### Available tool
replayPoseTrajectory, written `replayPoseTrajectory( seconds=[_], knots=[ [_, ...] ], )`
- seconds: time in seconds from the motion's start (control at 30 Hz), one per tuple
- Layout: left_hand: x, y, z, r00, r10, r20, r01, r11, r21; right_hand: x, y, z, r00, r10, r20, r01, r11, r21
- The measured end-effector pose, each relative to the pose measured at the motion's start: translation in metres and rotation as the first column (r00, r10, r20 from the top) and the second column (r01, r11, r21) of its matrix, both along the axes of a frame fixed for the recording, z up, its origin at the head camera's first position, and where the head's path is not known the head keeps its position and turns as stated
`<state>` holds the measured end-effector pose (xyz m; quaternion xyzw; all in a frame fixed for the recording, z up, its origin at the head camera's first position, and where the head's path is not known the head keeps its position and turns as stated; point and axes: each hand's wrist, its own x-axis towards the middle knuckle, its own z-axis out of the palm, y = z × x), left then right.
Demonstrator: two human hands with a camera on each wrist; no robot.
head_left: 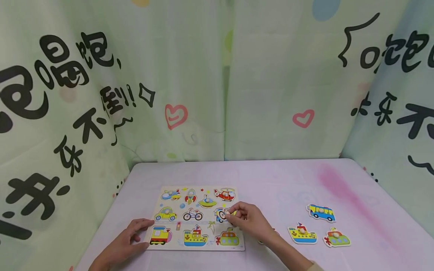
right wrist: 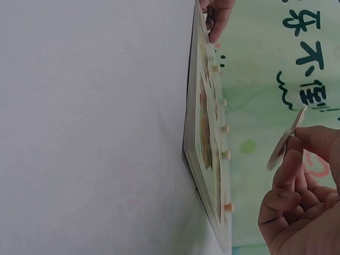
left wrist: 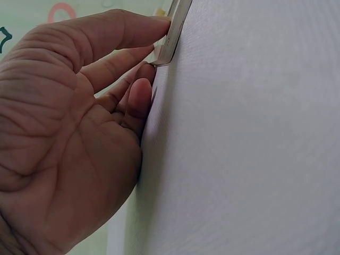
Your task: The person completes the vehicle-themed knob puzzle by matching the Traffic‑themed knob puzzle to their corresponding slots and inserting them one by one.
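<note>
A flat vehicle puzzle board lies on the table, showing planes, cars and boats. My left hand rests at its left edge. In the left wrist view the thumb touches the board's side near a corner. Over the right part of the middle row, my right hand pinches a small puzzle piece with a wheel picture. From the right wrist, this thin piece appears tilted and apart from the board, between thumb and index finger. Its picture is partly covered by the fingers.
Loose pieces lie right of the board: a blue bus, a yellow-and-blue ship and a green submarine. Another piece is mostly hidden under the right wrist. A printed curtain hangs behind the table.
</note>
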<state>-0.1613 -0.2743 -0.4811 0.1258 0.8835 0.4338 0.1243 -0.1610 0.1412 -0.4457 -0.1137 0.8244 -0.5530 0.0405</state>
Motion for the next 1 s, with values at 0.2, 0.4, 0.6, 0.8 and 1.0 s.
replayPoseTrajectory(
  seconds=[0.2,0.4,0.6,0.8,1.0],
  knots=[
    [0.000,0.000,0.000,1.000,0.003,0.006,-0.003,1.000,-0.008,-0.003,-0.011,-0.004,1.000,0.028,-0.007,-0.028,1.000,-0.005],
    [-0.002,0.002,0.002,1.000,0.024,0.012,-0.024,1.000,-0.020,-0.007,-0.025,-0.003,0.999,0.044,-0.015,-0.044,0.999,0.009],
    [-0.001,0.000,-0.001,1.000,0.020,-0.014,-0.020,1.000,-0.018,-0.010,-0.038,-0.002,0.997,0.072,-0.019,-0.072,0.997,-0.001],
    [-0.002,0.000,-0.002,1.000,0.023,-0.013,-0.024,1.000,-0.015,-0.015,-0.051,-0.006,0.996,0.090,-0.019,-0.090,0.996,0.013],
    [-0.002,0.001,-0.002,1.000,0.023,-0.010,-0.023,1.000,-0.015,-0.019,-0.061,-0.006,0.995,0.094,-0.042,-0.092,0.994,0.054]
  ],
)
